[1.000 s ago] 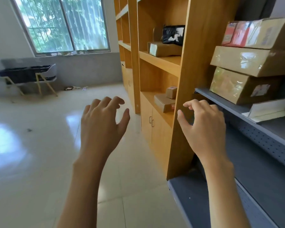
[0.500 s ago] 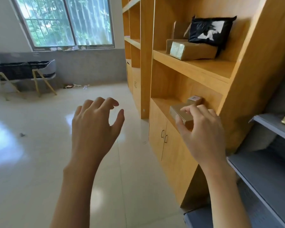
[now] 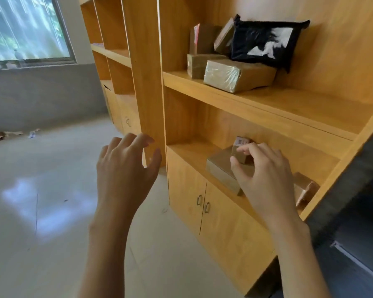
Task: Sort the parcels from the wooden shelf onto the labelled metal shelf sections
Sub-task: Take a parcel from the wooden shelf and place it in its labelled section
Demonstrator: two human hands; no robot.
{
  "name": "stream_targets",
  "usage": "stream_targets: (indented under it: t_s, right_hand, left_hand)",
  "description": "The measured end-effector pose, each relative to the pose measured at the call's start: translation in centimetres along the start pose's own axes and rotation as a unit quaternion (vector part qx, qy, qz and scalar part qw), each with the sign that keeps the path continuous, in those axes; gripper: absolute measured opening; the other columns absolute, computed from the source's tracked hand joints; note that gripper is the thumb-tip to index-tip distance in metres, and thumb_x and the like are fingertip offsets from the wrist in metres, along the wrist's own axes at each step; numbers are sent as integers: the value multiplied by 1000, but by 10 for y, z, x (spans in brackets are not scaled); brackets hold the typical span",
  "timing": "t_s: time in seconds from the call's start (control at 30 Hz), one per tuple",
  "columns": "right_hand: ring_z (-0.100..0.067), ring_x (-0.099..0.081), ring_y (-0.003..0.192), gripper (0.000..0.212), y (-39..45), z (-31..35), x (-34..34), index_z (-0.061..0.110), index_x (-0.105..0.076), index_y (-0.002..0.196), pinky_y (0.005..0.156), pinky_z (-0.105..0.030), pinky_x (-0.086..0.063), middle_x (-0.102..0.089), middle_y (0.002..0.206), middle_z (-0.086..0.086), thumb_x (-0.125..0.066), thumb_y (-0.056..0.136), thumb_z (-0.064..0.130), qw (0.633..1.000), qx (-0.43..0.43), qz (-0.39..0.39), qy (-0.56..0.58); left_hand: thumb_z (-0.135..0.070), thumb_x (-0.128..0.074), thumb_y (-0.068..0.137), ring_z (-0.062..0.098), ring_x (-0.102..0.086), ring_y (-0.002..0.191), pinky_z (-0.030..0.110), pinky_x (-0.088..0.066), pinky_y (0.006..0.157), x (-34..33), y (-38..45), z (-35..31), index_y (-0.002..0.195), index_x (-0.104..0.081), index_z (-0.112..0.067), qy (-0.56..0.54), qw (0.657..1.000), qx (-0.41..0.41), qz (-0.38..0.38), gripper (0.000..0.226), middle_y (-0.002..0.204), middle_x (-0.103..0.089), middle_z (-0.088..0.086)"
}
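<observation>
The left hand [image 3: 125,168] hangs in the air in front of the wooden shelf's [image 3: 267,108] upright post, fingers loosely curled and spread, holding nothing. To its right, in the lower compartment, a flat brown box [image 3: 221,166] wrapped in glossy tape lies with its long side running from the front edge back toward the wall. A small parcel [image 3: 242,147] with a white label on top stands on it, at the back. The right hand [image 3: 265,179] reaches in over the flat box, its fingertips curled around the small parcel's near side; whether they grip it firmly I cannot tell.
</observation>
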State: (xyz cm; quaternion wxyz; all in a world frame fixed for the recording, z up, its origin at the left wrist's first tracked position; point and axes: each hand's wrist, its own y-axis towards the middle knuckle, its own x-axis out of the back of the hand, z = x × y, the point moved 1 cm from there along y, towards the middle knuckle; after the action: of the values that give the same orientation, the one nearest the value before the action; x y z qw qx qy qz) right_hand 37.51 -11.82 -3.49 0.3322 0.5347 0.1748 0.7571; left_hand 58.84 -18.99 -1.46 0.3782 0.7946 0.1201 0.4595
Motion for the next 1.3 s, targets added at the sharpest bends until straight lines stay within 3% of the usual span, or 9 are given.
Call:
stream_targets:
  t_s: [0.4,0.53,0.7,0.9,1.1,1.2,1.3]
  right_hand:
    - [-25,-57,94,25,172,-23,-137,12,-66,105,73,-29,-37,-67,102,-7,-60,90,32,994,-62,-79,-34]
    - [-25,-55,93,25,232,-27,-161,12,-65,106,72,-31,-35,-65,101,-7,-60,90,31,990,-67,-120,-28]
    - [-22,-52,90,33,270,-34,-179,15,-64,105,69,-34,-41,-63,96,-2,-51,90,40,983,-63,-166,-53]
    - [-20,-51,92,26,302,-40,-187,16,-64,107,74,-29,-39,-60,98,1,-56,91,35,955,-127,-240,-123]
    - [-14,-43,94,26,325,-36,-199,17,-63,109,79,-35,-44,-57,106,0,-59,90,34,912,-196,-283,-224]
    - [-18,-47,96,27,337,-37,-200,16,-63,110,82,-31,-42,-56,110,-1,-60,90,34,889,-211,-317,-254]
    - [-11,-45,107,42,351,-44,-198,21,-55,125,87,-26,-37,-51,119,3,-57,91,45,880,-295,-325,-182]
  left_hand:
    - [-28,-67,88,30,-64,87,38,-49,75,-149,185,65,97,-71,-9,-31,996,-83,5,21,95,-71,8]
    - [-30,-65,89,29,-63,89,32,-40,77,-188,246,74,99,-70,-10,-55,992,-115,-12,23,96,-71,7]
    - [-40,-51,90,27,-63,92,35,-45,77,-247,302,76,101,-69,-14,-117,982,-147,22,34,99,-70,5]
    - [-35,-56,91,24,-60,86,31,-42,70,-312,362,53,101,-68,-15,-225,945,-233,33,25,95,-69,2]
    - [-32,-56,91,26,-59,81,29,-41,64,-355,410,34,100,-68,-12,-304,897,-317,38,25,90,-67,6]
    - [-34,-56,92,25,-56,85,28,-37,64,-372,426,23,104,-66,-11,-355,879,-314,52,28,95,-63,7]
    - [-50,-51,89,22,-53,98,34,-45,77,-390,431,7,122,-56,-16,-452,842,-242,166,48,114,-55,4]
